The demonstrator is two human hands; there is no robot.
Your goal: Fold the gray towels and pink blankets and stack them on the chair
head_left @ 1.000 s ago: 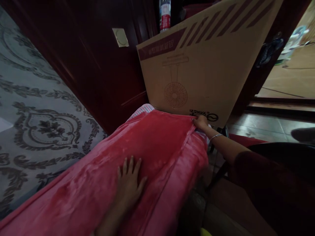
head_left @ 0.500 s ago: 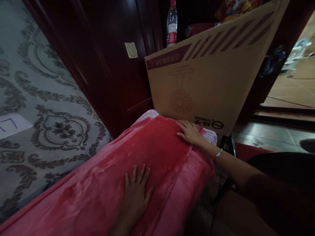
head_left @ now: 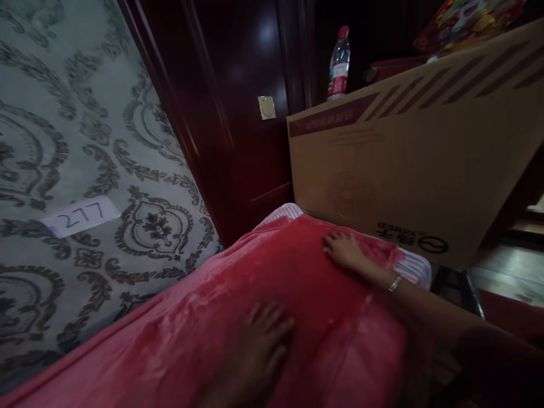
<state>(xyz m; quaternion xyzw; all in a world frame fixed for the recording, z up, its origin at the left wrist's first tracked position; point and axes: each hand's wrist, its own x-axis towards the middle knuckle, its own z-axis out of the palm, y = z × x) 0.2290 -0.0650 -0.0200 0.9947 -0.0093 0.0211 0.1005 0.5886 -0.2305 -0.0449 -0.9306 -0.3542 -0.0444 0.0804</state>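
Note:
A red plush blanket lies spread out, and a blue-and-pink striped cloth shows from under its far end. On the blanket near that end rests my right hand, palm down, fingers slightly bent and holding nothing. A bracelet circles the right wrist. Lower in the view, my left hand is over the middle of the blanket. Motion blurs it, but its fingers and thumb look apart, with nothing in them. Whether it presses on the blanket, I cannot tell.
A large cardboard box stands just past the blanket's far end. Behind it are a plastic bottle and a colourful packet. Dark red wood panelling and patterned wallpaper with a paper label border the left side.
The view has swung left, so the scene sits further right and more of the label shows. My left hand has moved and blurred, its fingers more bent. My right hand stays on the blanket, fingers slightly more bent.

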